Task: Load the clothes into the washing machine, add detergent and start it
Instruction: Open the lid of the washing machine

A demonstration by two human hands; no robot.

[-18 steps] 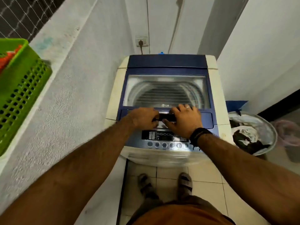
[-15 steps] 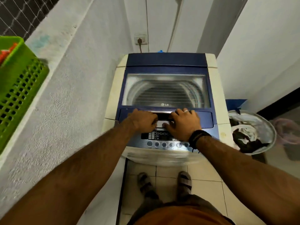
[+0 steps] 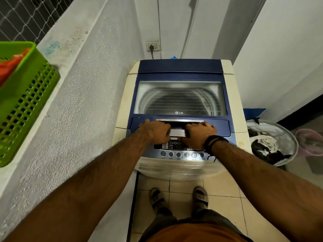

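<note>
A cream and blue top-loading washing machine stands before me, its glass lid down. The drum behind the glass looks dark and I see no clothes in it. My left hand and my right hand both curl over the silver lid handle at the lid's front edge, fingers in the recess. The control panel with its row of round buttons lies just below my wrists. A round basket holding dark and white clothes sits on the floor to the right.
A green plastic crate with something orange inside rests on the ledge of the left wall. A wall socket with a plug is behind the machine. A pink tub sits far right. My sandalled feet stand on the tiled floor.
Both hands have slid toward me and closed over the lid handle, uncovering its dark recess. The view has shifted slightly.
</note>
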